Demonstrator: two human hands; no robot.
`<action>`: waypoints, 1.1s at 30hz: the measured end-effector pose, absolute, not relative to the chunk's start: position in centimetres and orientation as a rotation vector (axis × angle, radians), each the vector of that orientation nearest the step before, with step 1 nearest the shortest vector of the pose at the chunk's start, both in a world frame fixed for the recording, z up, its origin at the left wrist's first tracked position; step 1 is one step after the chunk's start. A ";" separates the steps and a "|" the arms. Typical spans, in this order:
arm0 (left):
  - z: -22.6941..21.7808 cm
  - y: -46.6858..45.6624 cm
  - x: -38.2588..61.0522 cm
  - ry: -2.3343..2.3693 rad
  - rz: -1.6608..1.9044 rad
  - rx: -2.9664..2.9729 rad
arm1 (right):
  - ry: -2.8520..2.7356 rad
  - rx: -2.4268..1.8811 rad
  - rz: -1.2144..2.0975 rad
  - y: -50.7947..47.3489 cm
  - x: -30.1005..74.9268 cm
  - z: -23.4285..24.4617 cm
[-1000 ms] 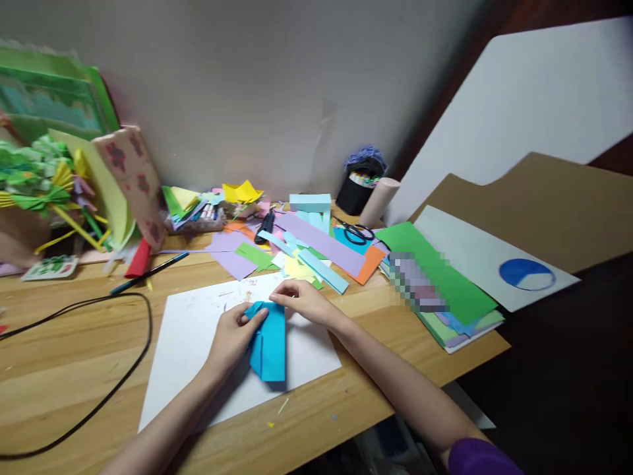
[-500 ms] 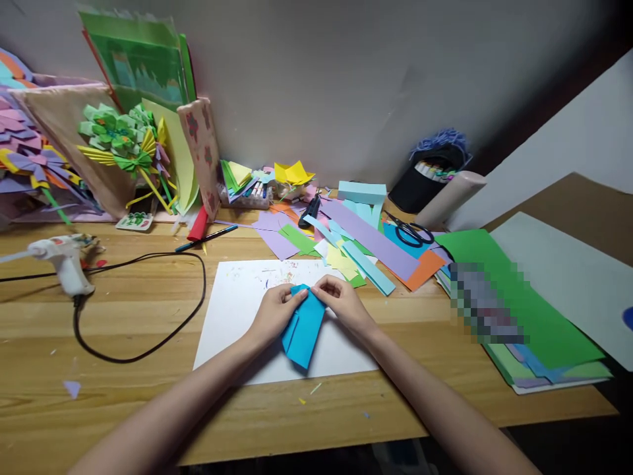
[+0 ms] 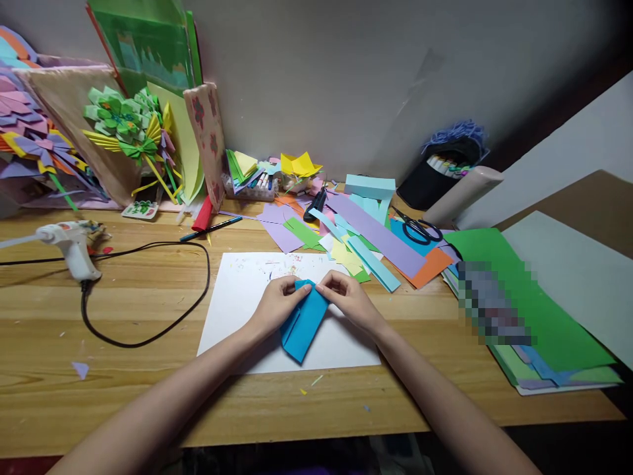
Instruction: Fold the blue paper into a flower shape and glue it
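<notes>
A folded piece of blue paper lies tilted on a white sheet in the middle of the wooden table. My left hand pinches its upper left edge. On the other side, my right hand pinches the upper right corner. Both hands' fingers are closed on the paper's top end, close together.
A glue gun with a looping black cord lies at the left. Coloured paper strips, scissors and a pen lie behind the white sheet. Stacked green sheets sit at the right, paper flowers at the back left.
The view swung left, bringing the glue gun into sight. Both hands stay on the blue paper, which has turned from upright to tilted, its lower end pointing left.
</notes>
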State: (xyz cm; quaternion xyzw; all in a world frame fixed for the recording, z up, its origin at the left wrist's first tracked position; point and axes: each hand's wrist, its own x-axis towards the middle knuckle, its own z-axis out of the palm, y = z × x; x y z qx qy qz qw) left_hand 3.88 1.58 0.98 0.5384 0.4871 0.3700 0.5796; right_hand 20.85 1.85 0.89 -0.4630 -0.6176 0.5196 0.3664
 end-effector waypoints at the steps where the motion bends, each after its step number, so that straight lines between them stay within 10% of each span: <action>1: 0.9 1.6 3.9 1.145 0.875 1.268 | -1.606 -1.197 1.330 1.8 20.8 0.9; 33: 2.8 1.5 3.0 1.128 1.053 1.483 | -1.872 -1.166 0.497 1.1 21.4 0.9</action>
